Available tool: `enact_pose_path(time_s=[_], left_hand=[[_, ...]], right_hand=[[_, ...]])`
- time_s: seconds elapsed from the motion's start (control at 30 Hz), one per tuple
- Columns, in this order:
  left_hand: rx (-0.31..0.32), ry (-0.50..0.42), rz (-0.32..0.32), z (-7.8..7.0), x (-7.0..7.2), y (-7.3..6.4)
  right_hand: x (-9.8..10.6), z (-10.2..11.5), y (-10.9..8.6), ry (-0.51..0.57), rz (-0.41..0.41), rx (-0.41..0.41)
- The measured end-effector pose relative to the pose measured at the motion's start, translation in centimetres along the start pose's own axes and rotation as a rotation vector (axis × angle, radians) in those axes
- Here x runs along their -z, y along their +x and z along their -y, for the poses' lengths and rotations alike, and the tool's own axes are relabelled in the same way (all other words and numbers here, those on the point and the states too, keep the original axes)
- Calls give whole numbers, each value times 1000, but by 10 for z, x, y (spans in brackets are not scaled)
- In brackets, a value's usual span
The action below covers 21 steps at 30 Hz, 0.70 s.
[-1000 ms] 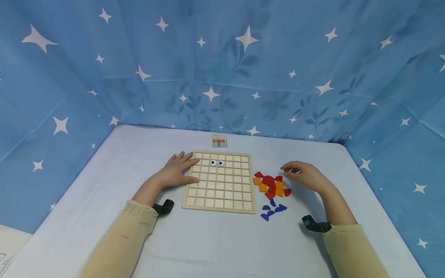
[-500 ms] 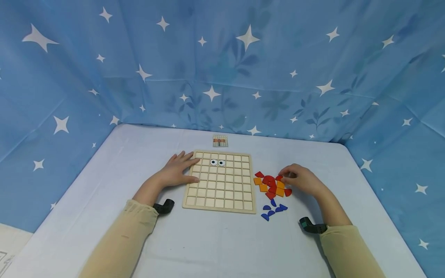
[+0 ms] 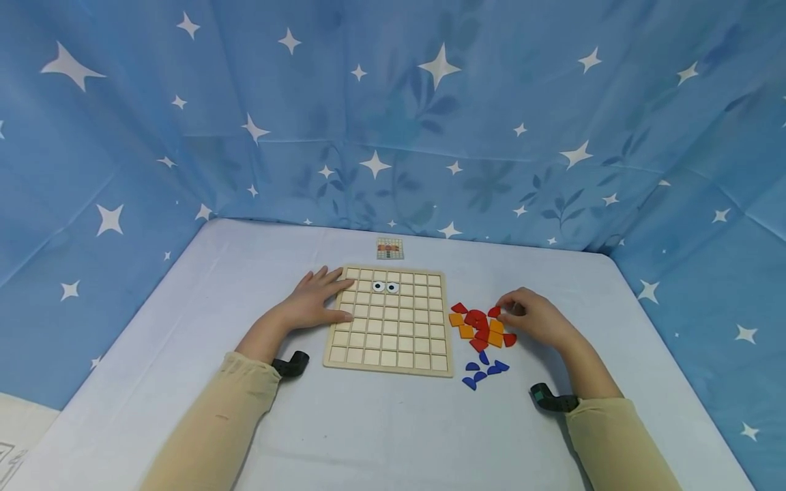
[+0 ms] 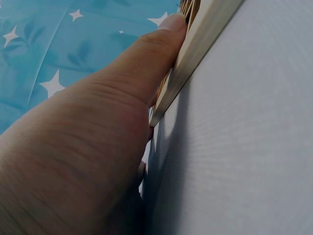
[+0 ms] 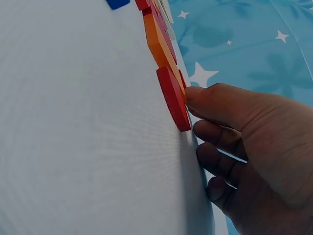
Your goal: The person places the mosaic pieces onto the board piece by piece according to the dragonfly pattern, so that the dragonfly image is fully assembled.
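A wooden grid board (image 3: 389,324) lies on the white table, with two round eye pieces (image 3: 385,287) in its upper rows. My left hand (image 3: 310,300) rests with spread fingers over the board's left edge. In the left wrist view the thumb lies on the wooden rim (image 4: 195,54). To the right of the board, my right hand (image 3: 533,316) pinches a red quarter-circle piece (image 3: 494,312) at the top right of the red and orange pile. The right wrist view shows its thumb behind another red piece (image 5: 172,98); the pinched one is mostly hidden there.
Orange squares (image 3: 495,339) and red pieces (image 3: 476,318) lie close together right of the board. Several blue pieces (image 3: 479,376) are scattered just below them. A small picture card (image 3: 389,248) lies beyond the board. A blue star-patterned curtain (image 3: 393,123) surrounds the table.
My right hand has come down and left to the pile, and its finger and thumb have closed on the red quarter-circle piece. The left hand has stayed on the board's edge.
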<state>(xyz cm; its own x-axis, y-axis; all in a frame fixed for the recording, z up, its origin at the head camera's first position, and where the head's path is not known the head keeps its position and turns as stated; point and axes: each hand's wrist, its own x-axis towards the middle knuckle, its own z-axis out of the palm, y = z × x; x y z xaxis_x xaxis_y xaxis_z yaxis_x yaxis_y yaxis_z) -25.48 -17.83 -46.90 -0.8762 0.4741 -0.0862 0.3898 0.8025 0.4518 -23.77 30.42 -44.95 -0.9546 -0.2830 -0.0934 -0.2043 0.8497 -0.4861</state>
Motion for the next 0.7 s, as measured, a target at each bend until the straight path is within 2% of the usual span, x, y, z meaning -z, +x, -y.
enact_pose_path(time_s=[0.2, 0.43, 0.57, 0.7], left_hand=[[1, 4, 0, 0, 0, 0], [2, -1, 2, -1, -1, 0], [5, -2, 4, -1, -1, 0], [9, 3, 0, -1, -1, 0]], right_hand=[[1, 1, -1, -18, -23, 10], [7, 13, -1, -35, -52, 19], [11, 27, 2, -28, -55, 8], [13, 49, 9, -15, -58, 42]])
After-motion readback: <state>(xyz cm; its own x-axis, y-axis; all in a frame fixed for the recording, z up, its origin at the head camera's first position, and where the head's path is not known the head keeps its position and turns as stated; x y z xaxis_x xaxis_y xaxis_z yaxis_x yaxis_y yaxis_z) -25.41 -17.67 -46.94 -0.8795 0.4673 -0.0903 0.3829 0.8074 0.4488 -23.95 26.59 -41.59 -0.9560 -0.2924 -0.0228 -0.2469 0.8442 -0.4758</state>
